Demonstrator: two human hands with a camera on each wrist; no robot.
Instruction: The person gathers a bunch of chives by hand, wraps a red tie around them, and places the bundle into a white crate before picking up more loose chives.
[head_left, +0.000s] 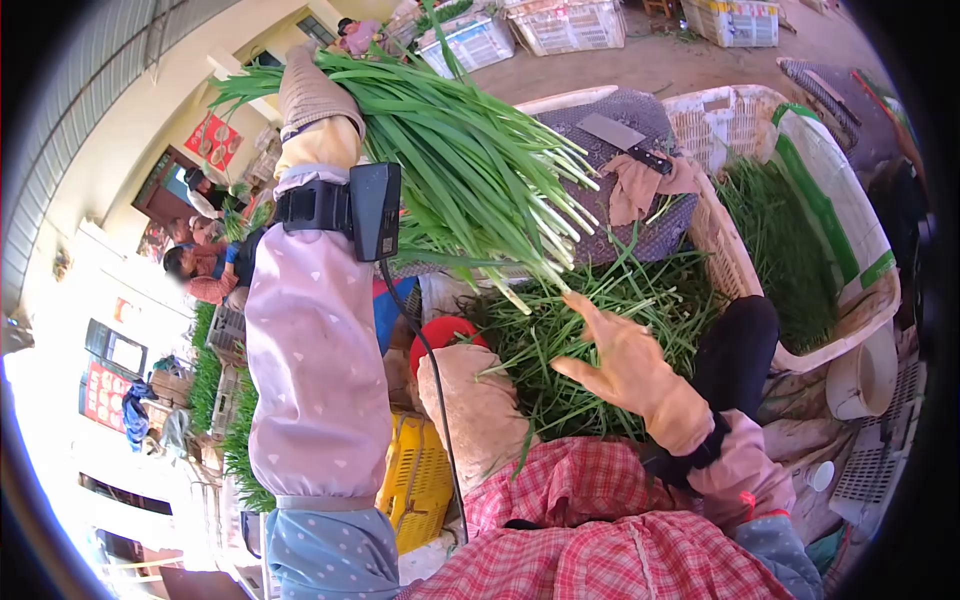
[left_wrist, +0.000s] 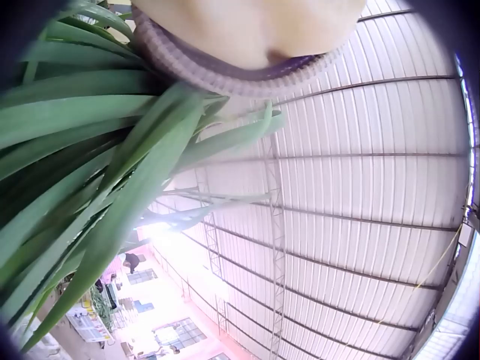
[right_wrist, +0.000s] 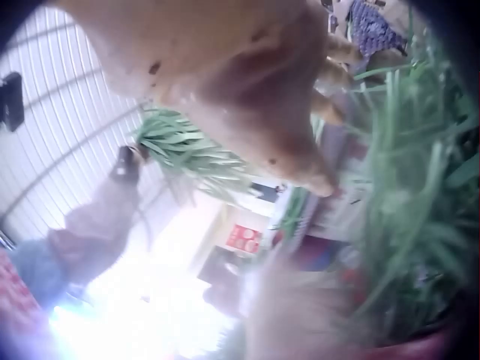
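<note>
Raised high at the upper left, my left hand in a ribbed-cuff glove grips a large bunch of garlic chives. Its fingers are mostly hidden behind the leaves. The green leaves arch from that hand, and the white stem ends point down to the right. My right hand, in a stained pale glove, is spread with the thumb apart, holding nothing. It is over a heap of loose green leaves in front of my lap, its fingertips close to the lowest stem ends.
A cleaver and a pinkish cloth lie on a grey patterned cover. On the right stands a white crate with more greens. A yellow basket sits by my left knee. Other people work at the far left.
</note>
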